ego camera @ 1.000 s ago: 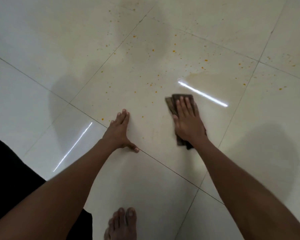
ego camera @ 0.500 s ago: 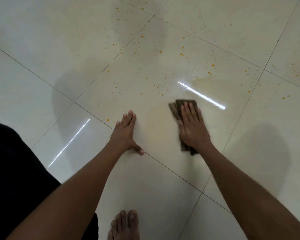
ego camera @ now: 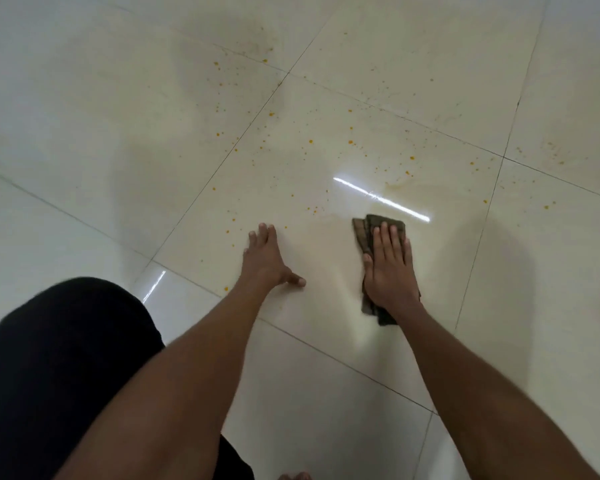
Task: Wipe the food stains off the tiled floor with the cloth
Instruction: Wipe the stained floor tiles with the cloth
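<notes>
A dark brown folded cloth (ego camera: 365, 233) lies flat on the cream tiled floor (ego camera: 326, 306). My right hand (ego camera: 389, 268) presses down on the cloth with its fingers stretched out and pointing away from me. My left hand (ego camera: 266, 258) rests palm down on the bare tile to the left, fingers apart, holding nothing. Small orange food stains (ego camera: 312, 142) are scattered over the tiles beyond both hands. A faint yellowish smear (ego camera: 397, 183) shows just beyond the cloth.
My knee in black clothing (ego camera: 66, 358) fills the lower left. The tips of my bare toes (ego camera: 293, 476) show at the bottom edge. Dark grout lines (ego camera: 201, 199) cross the glossy floor, and a bright light reflection (ego camera: 381, 199) lies beyond the cloth.
The view has tilted up and closer. My right hand and the cloth have slid a little toward me. My knee has come further into view and my foot has dropped to the bottom edge.
</notes>
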